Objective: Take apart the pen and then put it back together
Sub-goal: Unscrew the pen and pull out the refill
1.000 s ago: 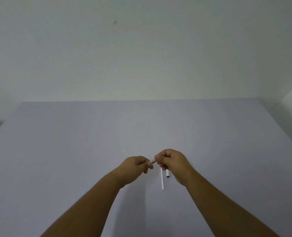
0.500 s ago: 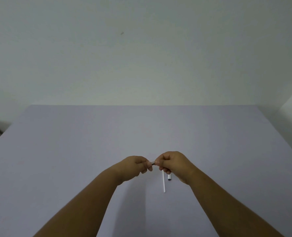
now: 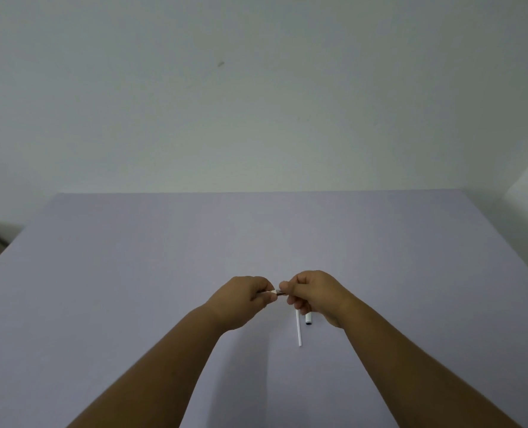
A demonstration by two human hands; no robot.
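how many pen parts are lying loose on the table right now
2. A thin white tube lies just under the right hand, and a short white piece beside it, partly hidden. Another pen piece is pinched between both hands; more may be hidden.

Two bare forearms are showing with no sleeves, watch or rings visible, ending in the bare left hand [image 3: 244, 296] and bare right hand [image 3: 313, 293].

A matt, smooth lavender table [image 3: 133, 273] carries a thin white plastic-looking refill tube [image 3: 298, 330] and a short white cap [image 3: 308, 319] with a dark glossy end. The small pen piece [image 3: 277, 292] pinched between both hands shows a faint metallic glint.
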